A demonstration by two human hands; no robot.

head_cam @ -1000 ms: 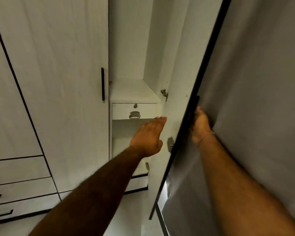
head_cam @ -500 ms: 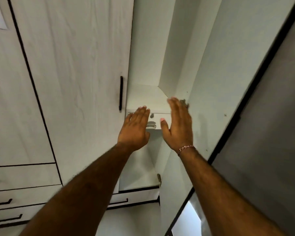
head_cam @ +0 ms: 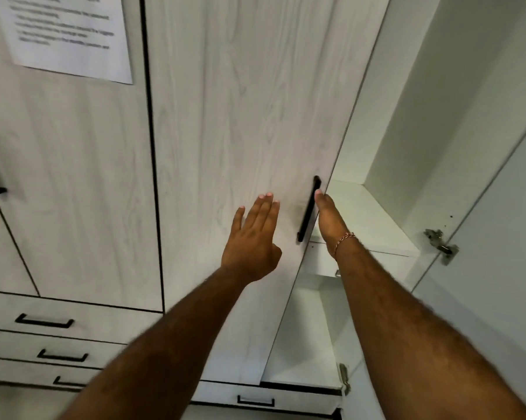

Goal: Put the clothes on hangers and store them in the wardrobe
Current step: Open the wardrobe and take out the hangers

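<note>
A pale wood-grain wardrobe door (head_cam: 240, 131) is seen shut, its long axis upright. A black bar handle (head_cam: 308, 209) runs upright along its right edge. The left hand (head_cam: 252, 241) is spread flat against it; the right hand (head_cam: 330, 218) reaches behind that edge, its fingers hidden.

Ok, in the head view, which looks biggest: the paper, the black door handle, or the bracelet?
1. paper, though its top is cut off by the frame.
2. door handle.
3. bracelet.
The bracelet is nearer the camera and looks smallest anyway.
</note>
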